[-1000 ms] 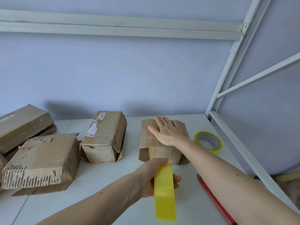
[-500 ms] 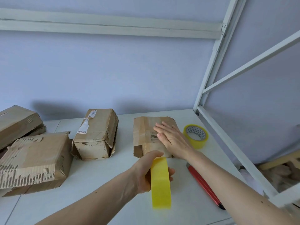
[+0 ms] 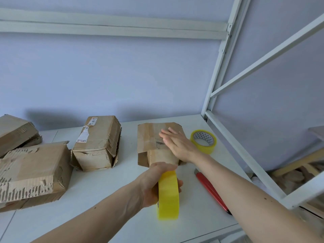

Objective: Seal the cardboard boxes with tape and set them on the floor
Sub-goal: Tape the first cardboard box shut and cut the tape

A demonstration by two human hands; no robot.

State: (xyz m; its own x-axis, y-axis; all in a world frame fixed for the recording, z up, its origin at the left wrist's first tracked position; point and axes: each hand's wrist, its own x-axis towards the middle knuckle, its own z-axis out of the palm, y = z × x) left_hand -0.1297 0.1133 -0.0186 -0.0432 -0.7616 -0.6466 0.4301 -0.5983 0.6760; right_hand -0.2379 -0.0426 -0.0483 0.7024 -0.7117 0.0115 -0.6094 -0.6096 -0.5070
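Note:
A small cardboard box (image 3: pixel 152 141) lies on the white table (image 3: pixel 98 186) in front of me, one flap standing open at its left. My right hand (image 3: pixel 177 144) rests flat on its top, fingers spread. My left hand (image 3: pixel 157 183) grips a yellow tape roll (image 3: pixel 168 195) held upright just in front of the box's near end. A second yellow tape roll (image 3: pixel 204 141) lies flat on the table to the right of the box.
Three more worn cardboard boxes sit to the left: one (image 3: pixel 98 142) beside the small box, one (image 3: pixel 33 172) nearer, one (image 3: pixel 15 132) at the far left edge. A red utility knife (image 3: pixel 210 188) lies under my right forearm. A white metal frame (image 3: pixel 245 155) borders the table's right side.
My right hand slid back along the box top toward me and to the right. The view shifted right. My left hand keeps the tape roll at the box's near end.

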